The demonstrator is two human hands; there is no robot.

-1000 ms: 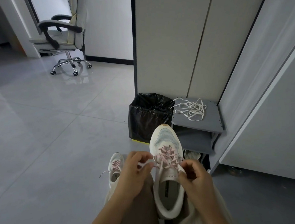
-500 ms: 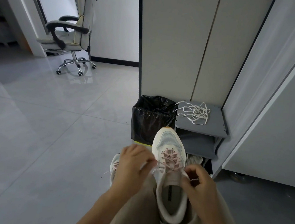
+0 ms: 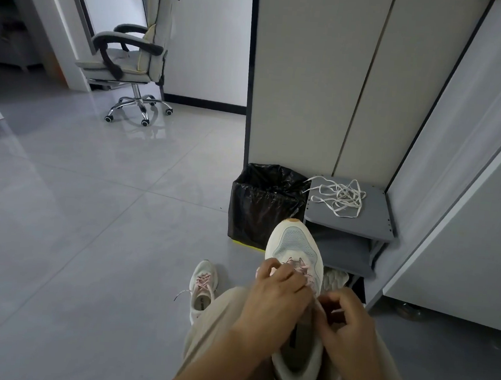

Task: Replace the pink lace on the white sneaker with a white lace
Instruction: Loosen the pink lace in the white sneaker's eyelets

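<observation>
Head view: the white sneaker (image 3: 295, 247) lies on the person's lap, toe pointing far. The left hand (image 3: 277, 294) curls its fingers over the pink lace (image 3: 300, 267) at the crossings. The right hand (image 3: 350, 320), near right, appears to pinch a lace end. Unlacing looks to be the step in hand. Next, the lace must be drawn out eyelet by eyelet, then the white lace (image 3: 338, 196) fetched from the grey shelf (image 3: 372, 226) beyond.

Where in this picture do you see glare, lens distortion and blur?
Head view: the glossy floor mirrors the chair base with pale glare; the wide lens tilts and bows the cabinet edges at right; the left hand and right hand, both holding the pink lace, look slightly soft.
</observation>
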